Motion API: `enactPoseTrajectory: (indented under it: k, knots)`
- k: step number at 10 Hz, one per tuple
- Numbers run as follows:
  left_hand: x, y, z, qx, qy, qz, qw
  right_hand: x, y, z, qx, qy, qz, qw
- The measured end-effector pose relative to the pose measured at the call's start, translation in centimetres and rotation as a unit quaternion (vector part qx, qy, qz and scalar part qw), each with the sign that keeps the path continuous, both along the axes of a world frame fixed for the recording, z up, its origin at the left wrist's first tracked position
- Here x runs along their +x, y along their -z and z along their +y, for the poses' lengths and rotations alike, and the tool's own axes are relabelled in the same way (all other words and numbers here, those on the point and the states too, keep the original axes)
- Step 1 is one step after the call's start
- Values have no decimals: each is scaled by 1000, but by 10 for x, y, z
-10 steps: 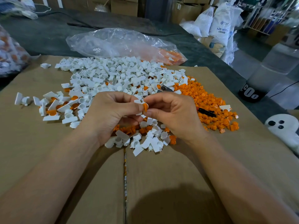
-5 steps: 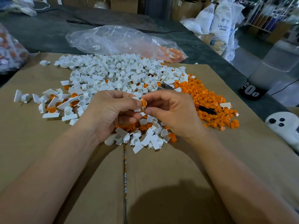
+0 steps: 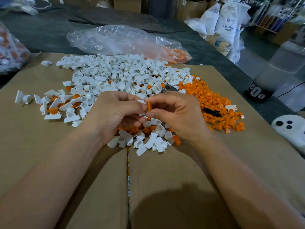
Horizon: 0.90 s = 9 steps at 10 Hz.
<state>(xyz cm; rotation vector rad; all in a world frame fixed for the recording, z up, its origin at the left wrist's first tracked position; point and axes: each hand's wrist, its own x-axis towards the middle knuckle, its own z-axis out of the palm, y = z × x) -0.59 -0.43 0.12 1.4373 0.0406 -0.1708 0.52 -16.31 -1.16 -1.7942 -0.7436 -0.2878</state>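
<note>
A storeroom lies behind the work: cardboard boxes along the far wall and white sacks (image 3: pixel 227 22) printed "ABS RESIN" stacked at the far right. A dark grey table top (image 3: pixel 49 33) runs across the view. On it lies a flattened brown cardboard sheet (image 3: pixel 181 179) with a seam down its middle, which serves as the work surface.

A crumpled clear plastic bag (image 3: pixel 118 40) rests at the far edge of the cardboard with a few orange pieces in its right end. Near it spreads a wide heap of white plastic parts (image 3: pixel 115 75), and against that heap's right side lies a heap of orange caps (image 3: pixel 214 103). A black tool (image 3: pixel 212 112) lies on the orange heap.

Both hands hover over the near fringe of the heaps, fingertips meeting. The left hand (image 3: pixel 115 116) pinches a white part (image 3: pixel 141 101) under its thumb, mostly hidden by the fingers. The right hand (image 3: pixel 178 116) pinches one orange cap (image 3: pixel 149 106) between thumb and forefinger. The cap is seen edge-on, its long axis running near to far, its flat face turned left and touching the white part.
</note>
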Motion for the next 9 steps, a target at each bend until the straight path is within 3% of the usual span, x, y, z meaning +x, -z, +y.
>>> enactPoseTrajectory:
  k: [5, 6, 7, 8, 9]
  knots:
    - [-1, 2, 1, 8, -4, -14, 1000, -1, -2, -1, -65, 39, -35, 997]
    - [-1, 1, 1, 3, -5, -11, 1000, -1, -6, -4, -72, 43, -18, 996]
    - [-1, 0, 2, -14, -16, -13, 1000, 4, -15, -18, -75, 133, 45, 987]
    - [-1, 0, 2, -18, -21, -18, 999, 17, -22, -46, -187, 263, 97, 942]
    - [-1, 0, 1, -22, -27, -18, 999, 25, -22, -69, -368, 288, 198, 862]
